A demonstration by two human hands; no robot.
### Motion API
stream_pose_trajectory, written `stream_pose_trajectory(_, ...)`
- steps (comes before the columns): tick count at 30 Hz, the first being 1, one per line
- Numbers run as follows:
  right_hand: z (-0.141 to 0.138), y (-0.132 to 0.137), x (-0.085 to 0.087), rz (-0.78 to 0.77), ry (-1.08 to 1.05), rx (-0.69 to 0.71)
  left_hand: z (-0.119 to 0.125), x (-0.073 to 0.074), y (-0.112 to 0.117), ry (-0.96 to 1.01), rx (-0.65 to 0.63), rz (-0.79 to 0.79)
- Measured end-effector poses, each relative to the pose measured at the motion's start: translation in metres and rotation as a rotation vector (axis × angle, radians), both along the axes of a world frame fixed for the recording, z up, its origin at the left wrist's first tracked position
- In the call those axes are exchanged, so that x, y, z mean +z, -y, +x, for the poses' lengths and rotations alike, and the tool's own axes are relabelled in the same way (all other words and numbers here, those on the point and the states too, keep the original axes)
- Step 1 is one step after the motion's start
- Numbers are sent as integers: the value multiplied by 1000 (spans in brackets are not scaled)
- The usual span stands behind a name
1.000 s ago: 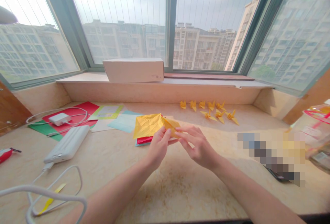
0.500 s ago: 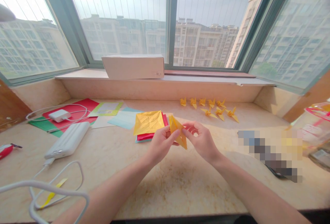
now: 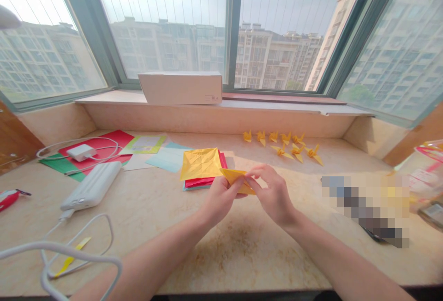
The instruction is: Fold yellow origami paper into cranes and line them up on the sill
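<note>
Both my hands hold a small folded piece of yellow paper (image 3: 236, 181) in front of me, pinching it from either side. My left hand (image 3: 219, 195) grips its left part and my right hand (image 3: 272, 191) its right end. A creased yellow paper square (image 3: 200, 163) lies just left of my left hand, on a stack of red and teal paper (image 3: 197, 183). Beyond my right hand, several folded yellow paper cranes (image 3: 284, 145) stand in two rows on the marble sill.
A white power bank (image 3: 92, 185) and a white charger (image 3: 81, 152) with cables lie left, on red and green paper sheets (image 3: 97, 141). A cardboard box (image 3: 180, 88) sits on the upper ledge below the window. A blurred patch covers an object at right.
The folded yellow piece has turned from upright to nearly flat between my hands. My hands have come slightly closer together. The creased square stays on the stack.
</note>
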State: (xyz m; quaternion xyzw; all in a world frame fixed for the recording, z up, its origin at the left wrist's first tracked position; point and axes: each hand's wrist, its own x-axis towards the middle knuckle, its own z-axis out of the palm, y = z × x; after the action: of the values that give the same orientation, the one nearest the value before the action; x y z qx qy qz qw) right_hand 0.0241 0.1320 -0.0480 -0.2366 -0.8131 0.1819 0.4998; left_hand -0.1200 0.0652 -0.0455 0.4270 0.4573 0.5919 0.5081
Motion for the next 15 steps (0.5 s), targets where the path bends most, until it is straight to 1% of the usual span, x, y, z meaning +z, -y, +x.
stream_pose_trajectory(5, 2, 1, 0, 163, 28, -20, 3, 1, 1, 72, 23, 16)
stream_pose_trajectory(10, 9, -2, 5, 280, 103, 71, 3, 1, 2, 186, 5, 35)
stream_pose_trajectory(15, 17, -7, 10, 376, 210, 105, 3, 3, 3, 221, -3, 40)
